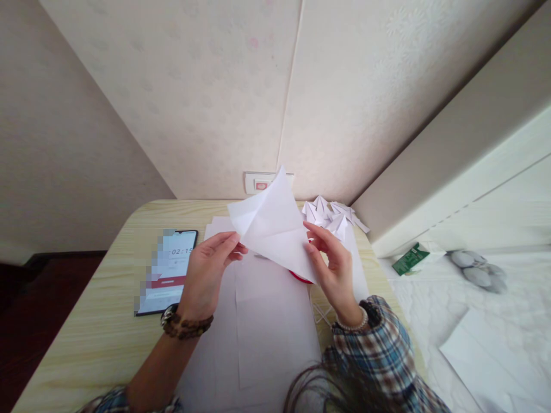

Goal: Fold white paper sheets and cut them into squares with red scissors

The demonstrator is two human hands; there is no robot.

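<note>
A creased white sheet of paper (279, 215) is held up above the table, its top corner pointing toward the wall. My left hand (210, 264) pinches its lower left edge between thumb and fingers. On the opposite side, my right hand (329, 258) grips the right edge, thumb in front. Beneath lie more white paper sheets (271, 321), spread flat. Part of a red rounded object (300, 278) peeks out under the held sheet; the rest is hidden. Several folded paper pieces (318, 211) are heaped behind my right hand.
A phone (172, 275) showing a timer lies left on the wooden table (107, 292). A wall socket (253, 182) sits behind the paper. To the right, a quilted white surface (413, 310) bears a green-and-white box (411, 259), a grey item (477, 269) and loose paper (486, 355).
</note>
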